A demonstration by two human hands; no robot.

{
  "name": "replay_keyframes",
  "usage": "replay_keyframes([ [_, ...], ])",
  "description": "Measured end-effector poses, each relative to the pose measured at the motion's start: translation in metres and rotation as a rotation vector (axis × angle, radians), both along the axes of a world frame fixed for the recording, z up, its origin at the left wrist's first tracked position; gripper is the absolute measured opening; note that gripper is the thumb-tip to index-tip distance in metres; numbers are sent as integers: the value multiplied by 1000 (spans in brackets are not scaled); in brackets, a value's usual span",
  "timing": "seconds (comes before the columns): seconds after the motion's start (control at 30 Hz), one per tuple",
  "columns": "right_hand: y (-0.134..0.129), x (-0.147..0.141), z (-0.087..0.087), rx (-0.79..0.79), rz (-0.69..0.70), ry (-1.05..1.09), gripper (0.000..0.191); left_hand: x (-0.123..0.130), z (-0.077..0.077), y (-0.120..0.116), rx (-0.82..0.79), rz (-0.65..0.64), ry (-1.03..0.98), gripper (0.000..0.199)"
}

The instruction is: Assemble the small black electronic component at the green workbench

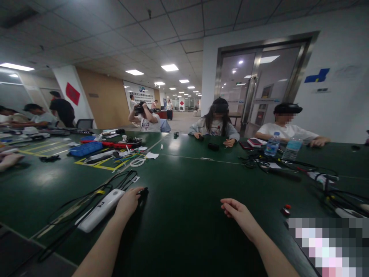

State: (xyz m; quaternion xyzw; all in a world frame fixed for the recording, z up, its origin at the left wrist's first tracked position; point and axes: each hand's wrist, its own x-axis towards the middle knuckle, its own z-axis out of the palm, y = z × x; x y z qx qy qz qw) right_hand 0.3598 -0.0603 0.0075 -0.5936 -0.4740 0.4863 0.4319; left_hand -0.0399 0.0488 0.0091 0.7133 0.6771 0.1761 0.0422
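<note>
my left hand (127,202) is pinching a small black object (143,193) right of the white power strip (99,211), a light grip clear of the cables (124,177) serving best, while my right hand (238,212), fingers loosely curled together, is holding nothing.

I get a dim picture lit by ceiling panels (169,67); glare whitens the surface (184,184) at left and upper centre, soft shadow flanks the left hand (128,201), and wide-angle distortion stretches the edges.
</note>
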Motion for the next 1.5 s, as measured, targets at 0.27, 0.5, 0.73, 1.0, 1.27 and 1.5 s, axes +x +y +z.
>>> replay_keyframes([
  [0.27,4,1,-1,-23,-27,15,33,3,-5,0,36,122,-134,39],
  [0.5,5,2,-4,-24,-27,-12,36,0,-10,2,15,106,-138,34],
  [0.73,7,7,-8,-30,-22,-14,38,-1,-11,4,28,93,-146,34],
  [1.0,9,9,-16,-17,-8,-18,38,-2,-12,6,35,68,-124,26],
  [1.27,7,6,-8,-25,-19,-10,37,0,-8,1,32,6,-53,29],
  [1.5,5,1,-3,-19,-42,-26,35,3,-5,-2,29,44,-10,36],
])
